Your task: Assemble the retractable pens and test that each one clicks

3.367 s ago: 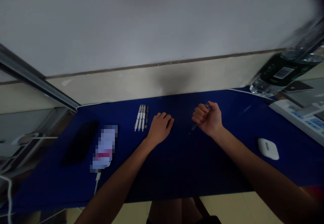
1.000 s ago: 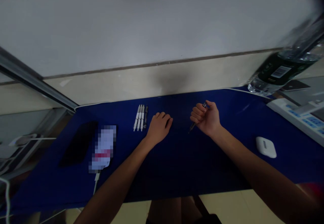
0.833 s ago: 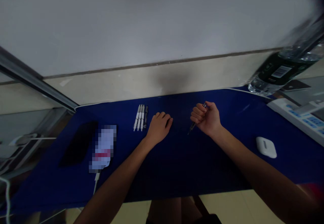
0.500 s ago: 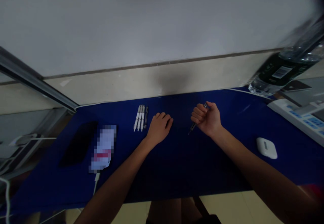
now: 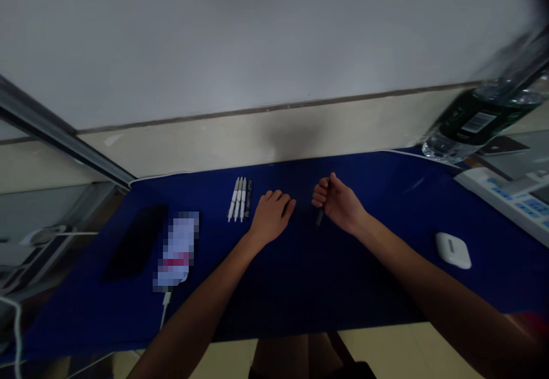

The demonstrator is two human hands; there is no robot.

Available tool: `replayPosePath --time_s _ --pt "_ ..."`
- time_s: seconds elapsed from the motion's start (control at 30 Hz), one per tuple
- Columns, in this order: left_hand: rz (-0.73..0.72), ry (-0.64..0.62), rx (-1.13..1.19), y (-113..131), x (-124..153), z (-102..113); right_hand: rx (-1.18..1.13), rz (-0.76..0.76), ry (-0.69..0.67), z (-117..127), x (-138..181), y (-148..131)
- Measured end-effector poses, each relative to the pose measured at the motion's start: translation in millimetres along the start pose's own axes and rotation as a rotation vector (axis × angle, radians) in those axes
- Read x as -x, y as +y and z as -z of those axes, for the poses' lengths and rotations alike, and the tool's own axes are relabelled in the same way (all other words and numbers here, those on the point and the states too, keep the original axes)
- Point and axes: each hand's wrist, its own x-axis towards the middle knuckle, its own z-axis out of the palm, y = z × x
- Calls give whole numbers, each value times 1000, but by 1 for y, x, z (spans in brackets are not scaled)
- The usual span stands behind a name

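My right fingers [image 5: 319,196] curled round a dark pen [image 5: 319,217], my left fingers [image 5: 277,197] a little apart, near white pens [image 5: 238,199] on the table [image 5: 309,276]

Dark slim pen [image 5: 319,217], tilted, gripped in the right hand [image 5: 338,203], lower end protruding

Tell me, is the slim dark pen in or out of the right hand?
In: the right hand has its fingers curled around the slim dark pen, with one end sticking out past them.
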Motion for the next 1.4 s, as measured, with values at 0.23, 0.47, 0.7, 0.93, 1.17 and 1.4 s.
replayPosePath --time_s 0.23,0.47,0.7,0.93,1.17,1.4 --pt "-15 -8 -12 2 0 2 197 62 70 3 0 4" --pt "-20 -16 62 3 0 6 294 133 105 7 -3 2" --pt "-72 -4 83 5 0 5 476 288 239 11 -5 4" --pt "-54 11 66 5 0 3 565 343 174 16 -10 5" --pt "49 90 73 6 1 5 628 344 161 19 -10 6" --pt "238 135 231 7 2 8 892 376 106 18 -9 7"
